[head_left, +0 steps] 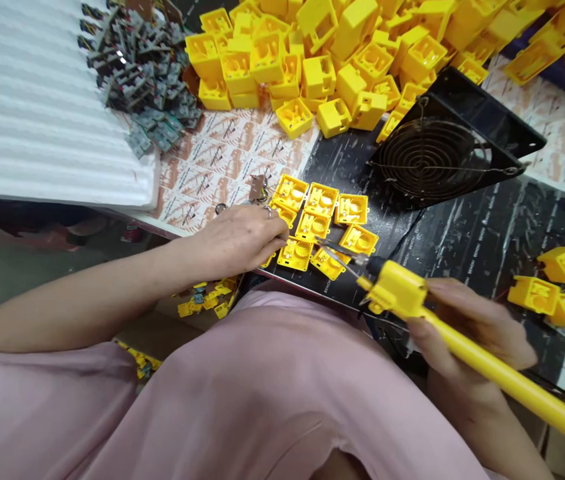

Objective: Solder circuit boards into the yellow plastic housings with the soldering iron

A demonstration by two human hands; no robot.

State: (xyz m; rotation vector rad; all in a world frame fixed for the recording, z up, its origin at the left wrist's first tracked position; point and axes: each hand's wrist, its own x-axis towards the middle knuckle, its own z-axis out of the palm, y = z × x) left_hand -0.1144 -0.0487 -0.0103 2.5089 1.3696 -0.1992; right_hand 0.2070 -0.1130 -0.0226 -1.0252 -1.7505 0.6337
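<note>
My right hand (477,333) is wrapped round a yellow soldering gun (402,290) with a long round handle. Its thin metal tip points left, over a group of small open yellow plastic housings (312,225) on the black mat. Round recesses and small metal parts show inside these housings. At the group's left edge my left hand (247,235), with a ring on one finger, is closed, thumb and fingers together. Whatever they pinch is hidden. Just beyond the left hand lies a small brown part with wires (259,189).
A black fan with a wire guard (425,157) stands behind the housings. Many yellow housings (295,118) are heaped at the back. Grey-green circuit boards (147,87) lie piled beside a white foam sheet (52,133). More housings (535,295) sit at the right.
</note>
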